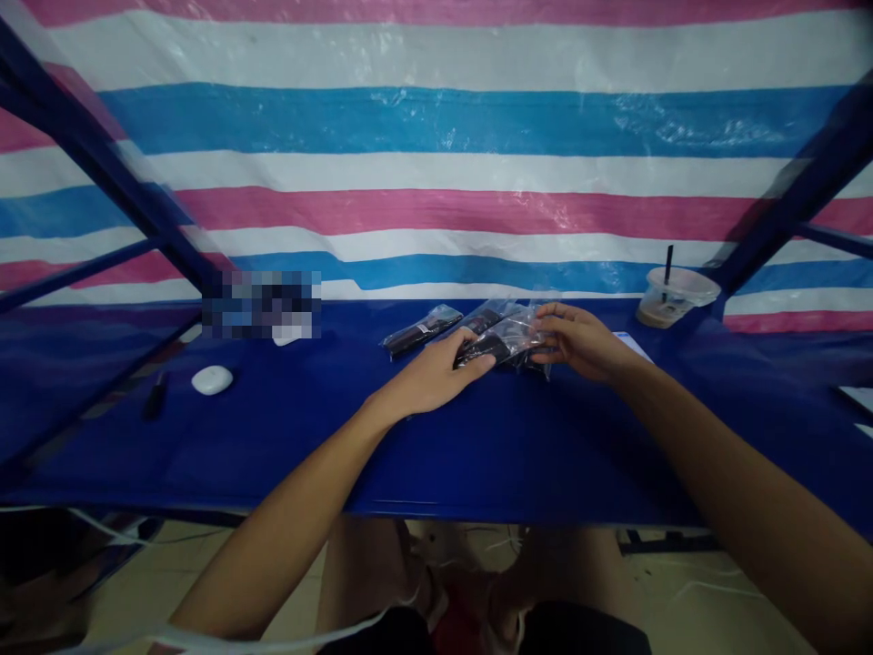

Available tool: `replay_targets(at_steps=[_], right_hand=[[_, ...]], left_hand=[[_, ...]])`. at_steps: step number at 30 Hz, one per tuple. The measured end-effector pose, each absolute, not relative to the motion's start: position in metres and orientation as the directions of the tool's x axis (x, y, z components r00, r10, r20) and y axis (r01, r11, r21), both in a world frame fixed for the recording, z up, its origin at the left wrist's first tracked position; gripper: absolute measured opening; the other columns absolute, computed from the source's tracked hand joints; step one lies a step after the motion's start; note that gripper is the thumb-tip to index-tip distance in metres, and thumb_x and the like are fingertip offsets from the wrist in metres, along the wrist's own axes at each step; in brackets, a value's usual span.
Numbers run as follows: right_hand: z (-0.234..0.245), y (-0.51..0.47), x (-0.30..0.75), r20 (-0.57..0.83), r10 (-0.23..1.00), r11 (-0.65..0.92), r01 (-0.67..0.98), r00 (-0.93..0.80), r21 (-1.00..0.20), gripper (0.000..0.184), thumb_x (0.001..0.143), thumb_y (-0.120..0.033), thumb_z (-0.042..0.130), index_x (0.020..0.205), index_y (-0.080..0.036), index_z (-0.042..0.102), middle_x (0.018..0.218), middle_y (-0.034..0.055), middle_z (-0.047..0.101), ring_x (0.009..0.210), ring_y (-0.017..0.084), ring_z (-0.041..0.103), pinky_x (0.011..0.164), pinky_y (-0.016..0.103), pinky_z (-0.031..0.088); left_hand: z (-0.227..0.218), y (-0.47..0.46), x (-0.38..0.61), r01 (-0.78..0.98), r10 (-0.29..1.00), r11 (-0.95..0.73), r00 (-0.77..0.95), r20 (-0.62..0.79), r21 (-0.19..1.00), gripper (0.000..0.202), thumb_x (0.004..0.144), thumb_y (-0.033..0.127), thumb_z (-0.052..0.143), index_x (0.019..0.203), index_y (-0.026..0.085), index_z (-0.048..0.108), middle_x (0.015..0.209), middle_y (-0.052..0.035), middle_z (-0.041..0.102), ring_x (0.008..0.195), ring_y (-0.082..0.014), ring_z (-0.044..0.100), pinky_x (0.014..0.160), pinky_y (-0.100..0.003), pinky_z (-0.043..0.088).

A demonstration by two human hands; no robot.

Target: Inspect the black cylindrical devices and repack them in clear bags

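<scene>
Both hands are at a clear plastic bag (515,329) with something dark inside, near the back of the blue table. My left hand (436,371) grips the bag's left end between thumb and fingers. At its other end, the fingers of my right hand (571,338) are closed on the clear film. Under and behind this bag lies another bagged dark item (481,318), partly covered. A separate dark item in a clear bag (423,331) rests just left of them. What the dark contents are, I cannot make out.
A plastic cup with a black straw (665,298) stands at the back right, near a white card (633,346). On the left lie a white rounded case (212,380) and a small dark tool (155,397). Blue frame posts (123,173) flank the table (518,455); striped sheeting hangs behind.
</scene>
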State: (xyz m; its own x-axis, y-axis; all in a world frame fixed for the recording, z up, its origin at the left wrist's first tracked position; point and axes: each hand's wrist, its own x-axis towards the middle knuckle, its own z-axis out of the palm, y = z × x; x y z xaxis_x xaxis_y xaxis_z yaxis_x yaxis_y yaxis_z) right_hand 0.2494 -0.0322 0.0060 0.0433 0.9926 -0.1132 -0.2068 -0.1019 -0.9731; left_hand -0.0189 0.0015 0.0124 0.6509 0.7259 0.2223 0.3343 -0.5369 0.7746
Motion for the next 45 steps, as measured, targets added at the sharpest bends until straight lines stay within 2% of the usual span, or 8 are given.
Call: replay_targets(at_steps=[4, 8, 17, 24, 27, 29, 34, 45], right_hand=[[0.003, -0.032, 0.25, -0.126, 0.992, -0.124, -0.117, 0.009, -0.985, 0.033, 0.076, -0.035, 0.092, 0.098, -0.021, 0.071, 0.086, 0.0027, 0.074, 0.071, 0.016, 0.073, 0.055, 0.026, 0.065], [-0.001, -0.028, 0.255, -0.133, 0.991, -0.132, -0.082, 0.014, -0.988, 0.025, 0.075, -0.035, 0.092, 0.086, -0.018, 0.076, 0.077, 0.0027, 0.073, 0.067, 0.013, 0.07, 0.055, 0.021, 0.063], [-0.006, -0.024, 0.263, -0.066, 0.996, -0.059, -0.11, 0.055, -0.992, 0.03, 0.066, -0.022, 0.097, 0.09, -0.019, 0.079, 0.09, 0.006, 0.082, 0.084, 0.017, 0.079, 0.082, 0.025, 0.067], [-0.016, -0.013, 0.267, 0.13, 0.972, 0.121, 0.058, 0.193, -0.991, 0.038, 0.065, -0.038, 0.097, 0.088, -0.018, 0.073, 0.084, 0.0086, 0.08, 0.082, 0.023, 0.079, 0.076, 0.035, 0.067], [-0.015, -0.016, 0.264, 0.324, 0.911, 0.268, 0.232, 0.256, -0.935, 0.036, 0.075, -0.046, 0.089, 0.093, -0.018, 0.075, 0.084, 0.008, 0.078, 0.072, 0.021, 0.075, 0.067, 0.034, 0.063], [-0.011, -0.022, 0.259, 0.399, 0.9, 0.332, 0.314, 0.178, -0.889, 0.032, 0.085, -0.047, 0.08, 0.101, -0.019, 0.078, 0.089, 0.008, 0.079, 0.069, 0.02, 0.072, 0.064, 0.034, 0.06], [-0.006, -0.038, 0.247, 0.258, 0.96, 0.281, 0.317, -0.113, -0.906, 0.032, 0.098, -0.049, 0.068, 0.11, -0.022, 0.08, 0.075, 0.0038, 0.076, 0.064, 0.019, 0.07, 0.059, 0.031, 0.053], [-0.01, -0.045, 0.242, 0.0, 0.917, 0.044, 0.102, -0.398, -0.994, 0.072, 0.102, -0.075, 0.044, 0.135, -0.018, 0.075, 0.066, 0.0073, 0.075, 0.065, 0.023, 0.076, 0.066, 0.032, 0.057]], left_hand=[[0.005, 0.006, -0.022, 0.431, 0.663, -0.656, 0.72, 0.202, 0.62, 0.058, 0.081, 0.052, 0.083, 0.126, 0.021, 0.063, 0.112, -0.0118, 0.074, 0.09, -0.0299, 0.071, 0.069, -0.034, 0.048], [-0.001, 0.015, -0.028, 0.493, 0.649, -0.691, 0.745, 0.154, 0.529, 0.048, 0.087, 0.042, 0.075, 0.128, 0.023, 0.058, 0.106, -0.0092, 0.073, 0.077, -0.0251, 0.068, 0.064, -0.033, 0.044], [0.004, 0.038, -0.04, 0.506, 0.628, -0.76, 0.733, 0.261, 0.407, 0.049, 0.086, 0.039, 0.076, 0.132, 0.024, 0.065, 0.113, -0.0096, 0.075, 0.095, -0.0296, 0.071, 0.077, -0.036, 0.049], [0.01, 0.041, -0.045, 0.58, 0.666, -0.737, 0.71, 0.228, 0.346, 0.052, 0.089, 0.039, 0.072, 0.139, 0.026, 0.065, 0.129, -0.0086, 0.074, 0.11, -0.031, 0.071, 0.088, -0.04, 0.054], [0.012, 0.04, -0.045, 0.609, 0.685, -0.723, 0.694, 0.224, 0.324, 0.051, 0.09, 0.038, 0.072, 0.139, 0.026, 0.066, 0.13, -0.0074, 0.074, 0.113, -0.0319, 0.071, 0.091, -0.042, 0.055], [0.013, 0.039, -0.044, 0.612, 0.683, -0.726, 0.696, 0.224, 0.312, 0.051, 0.09, 0.037, 0.073, 0.14, 0.026, 0.066, 0.131, -0.0068, 0.075, 0.115, -0.0323, 0.071, 0.092, -0.044, 0.056], [0.013, 0.036, -0.043, 0.6, 0.672, -0.738, 0.694, 0.257, 0.309, 0.052, 0.09, 0.035, 0.073, 0.141, 0.027, 0.066, 0.132, -0.0064, 0.075, 0.115, -0.0312, 0.072, 0.095, -0.045, 0.057], [0.001, 0.024, -0.032, 0.478, 0.566, -0.816, 0.775, 0.281, 0.325, 0.055, 0.092, 0.036, 0.076, 0.143, 0.017, 0.065, 0.128, -0.0139, 0.076, 0.117, -0.0308, 0.073, 0.102, -0.047, 0.058]])
